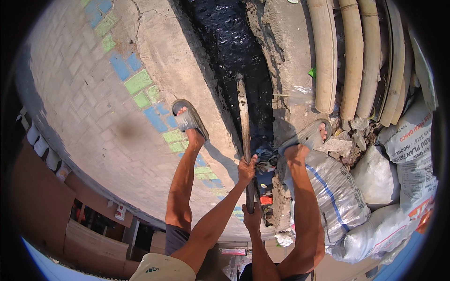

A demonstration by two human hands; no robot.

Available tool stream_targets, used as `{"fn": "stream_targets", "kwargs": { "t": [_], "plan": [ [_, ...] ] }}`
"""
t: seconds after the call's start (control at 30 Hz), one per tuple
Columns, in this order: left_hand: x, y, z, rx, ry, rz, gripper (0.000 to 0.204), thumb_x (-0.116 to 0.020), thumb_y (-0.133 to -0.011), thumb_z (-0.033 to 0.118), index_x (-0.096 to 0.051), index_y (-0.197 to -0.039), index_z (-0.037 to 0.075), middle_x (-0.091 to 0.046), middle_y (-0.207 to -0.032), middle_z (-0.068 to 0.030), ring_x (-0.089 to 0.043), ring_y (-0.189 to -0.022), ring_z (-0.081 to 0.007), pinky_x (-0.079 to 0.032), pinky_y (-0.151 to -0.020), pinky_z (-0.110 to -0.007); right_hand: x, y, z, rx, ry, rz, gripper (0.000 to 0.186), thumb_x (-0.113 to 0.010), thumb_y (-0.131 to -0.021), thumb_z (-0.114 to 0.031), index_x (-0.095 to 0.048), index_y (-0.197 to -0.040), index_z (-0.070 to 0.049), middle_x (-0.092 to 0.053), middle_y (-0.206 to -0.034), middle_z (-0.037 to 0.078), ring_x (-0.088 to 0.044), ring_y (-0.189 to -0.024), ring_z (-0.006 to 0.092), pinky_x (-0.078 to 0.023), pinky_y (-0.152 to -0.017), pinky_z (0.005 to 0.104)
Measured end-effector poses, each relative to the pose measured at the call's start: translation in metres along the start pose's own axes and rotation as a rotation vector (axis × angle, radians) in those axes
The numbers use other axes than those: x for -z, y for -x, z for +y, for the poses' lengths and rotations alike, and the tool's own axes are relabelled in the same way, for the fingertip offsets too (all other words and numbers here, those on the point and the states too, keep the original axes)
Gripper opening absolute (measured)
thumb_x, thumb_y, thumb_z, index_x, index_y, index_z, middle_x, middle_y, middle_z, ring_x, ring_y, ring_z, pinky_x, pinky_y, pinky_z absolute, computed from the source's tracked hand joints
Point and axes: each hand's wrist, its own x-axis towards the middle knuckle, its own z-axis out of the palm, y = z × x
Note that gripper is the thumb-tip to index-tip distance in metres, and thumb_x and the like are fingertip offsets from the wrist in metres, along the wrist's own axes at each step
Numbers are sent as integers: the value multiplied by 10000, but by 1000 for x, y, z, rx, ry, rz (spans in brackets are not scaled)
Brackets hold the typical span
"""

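A long, mud-smeared wooden pole point(244, 119) slants along an open drain channel between my legs. Its far end dips into thick black sludge point(229, 44), so whatever is at that tip is hidden. My left hand point(247, 169) is wrapped round the pole about mid-length. Lower down, near the pole's close end, my right hand point(252, 219) grips it too. Bits of litter lie in the drain beneath my hands, among them a red scrap point(266, 200). My feet, in grey slide sandals point(188, 119), stand one on each side of the channel.
Left of the drain runs a concrete edge point(171, 61), then paving with green and blue painted bricks point(138, 82). Cut bamboo poles point(324, 56) lie at the far right. Stuffed plastic sacks point(335, 189) and broken rubble point(344, 143) crowd the right side.
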Motion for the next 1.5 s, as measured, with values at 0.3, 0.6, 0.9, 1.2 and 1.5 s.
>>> {"fn": "stream_targets", "kwargs": {
  "t": [0.3, 0.6, 0.9, 1.2, 1.5],
  "plan": [
    [56, -230, 339, -341, -56, 206, 459, -697, -994, 353, -582, -1070, -85, -693, -742, -180, -708, -561, -245, -572, -478, -385, -93, -224, -337, 665, -56, -68, 311, -720, -956, -296, -595, -969, -12, -574, -603, 51, -542, -460, 145, -446, -432, 350],
    [79, -286, 373, -84, -228, 27, 374, -634, -1013, 252, -654, -872, -93, -680, -753, -163, -695, -592, -261, -619, -516, -426, -122, -235, -394, 547, -85, -145, 442, -747, -930, -361, -578, -1132, -7, -654, -849, 214, -644, -783, 360, -515, -665, 442],
    [8, -175, 209, 93, -158, -50, 415, -729, -971, 194, -557, -1100, -162, -708, -781, -222, -716, -563, -281, -613, -462, -389, -56, -157, -190, 211, -88, -76, 298, -733, -952, -329, -553, -973, -92, -505, -571, 6, -499, -408, 127, -394, -367, 324],
    [-17, -37, 10, 228, -133, -65, 327, -779, -937, 260, -582, -968, 1, -636, -642, -109, -606, -456, -198, -487, -409, -340, -7, -40, -29, -15, 30, 13, 308, -789, -919, -264, -631, -967, -4, -622, -628, 109, -598, -538, 190, -474, -544, 404],
    [13, 14, 46, 123, 146, -52, 376, -761, -959, 319, -554, -1087, 33, -591, -672, -40, -586, -489, -139, -471, -436, -320, 9, -35, -20, 221, 157, 64, 317, -816, -874, -242, -646, -977, 5, -554, -601, 59, -518, -546, 136, -441, -549, 366]
  ]
}}
